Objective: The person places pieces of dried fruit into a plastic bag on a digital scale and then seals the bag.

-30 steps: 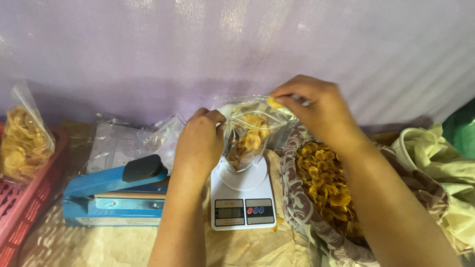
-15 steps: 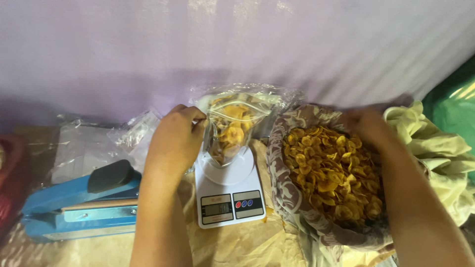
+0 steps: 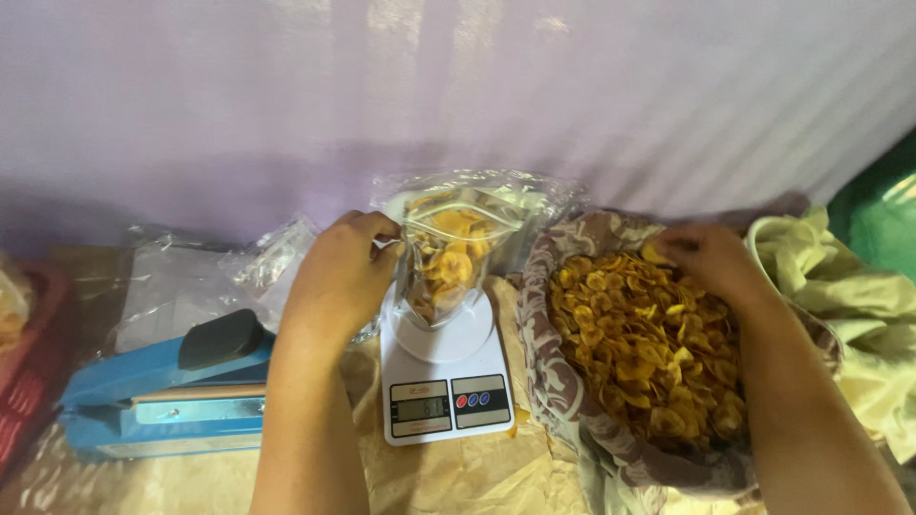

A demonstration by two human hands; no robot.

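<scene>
The clear bag of chips stands upright on the white scale, with the left hand clamped on its left edge. To the right, the right hand rests fingers curled in the heap of yellow chips, whether gripping any I cannot tell.

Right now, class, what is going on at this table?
A person is bagging yellow chips. The left hand steadies an open clear bag, partly filled, standing on a small white kitchen scale. The right hand reaches into the heap of chips lying in a patterned cloth beside the scale. A blue heat sealer sits to the left, with empty clear bags behind it.
</scene>
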